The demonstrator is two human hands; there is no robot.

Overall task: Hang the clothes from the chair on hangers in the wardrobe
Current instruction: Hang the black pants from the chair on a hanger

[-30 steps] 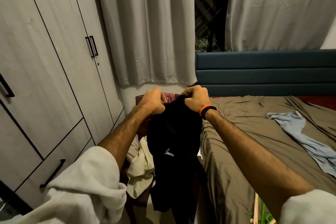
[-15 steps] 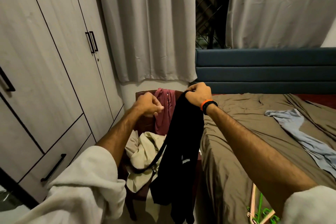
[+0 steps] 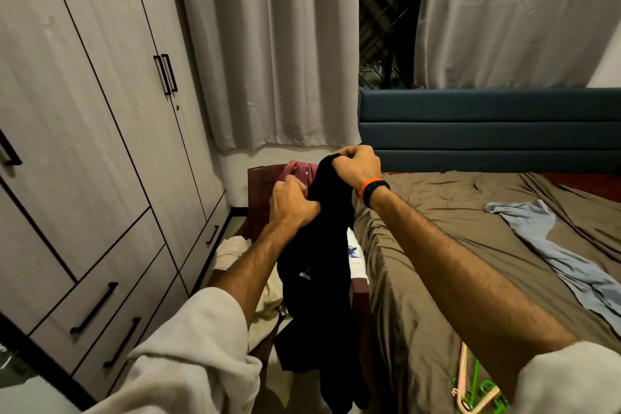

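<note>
Black garment hanging lengthwise at centre frame

My right hand (image 3: 357, 167) grips the black garment (image 3: 316, 255) by its top; my left hand (image 3: 291, 204), apart earlier, now clutches it lower down.

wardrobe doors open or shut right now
Shut. The wardrobe doors lie flush with only thin dark seams between them, the paired black handles sit side by side, and none of its inside shows.

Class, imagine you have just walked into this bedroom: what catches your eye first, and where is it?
At centre, both hands, left hand and right hand, grip a black garment hanging above a chair piled with clothes. A pale blue garment sprawls across the bed at right.
</note>
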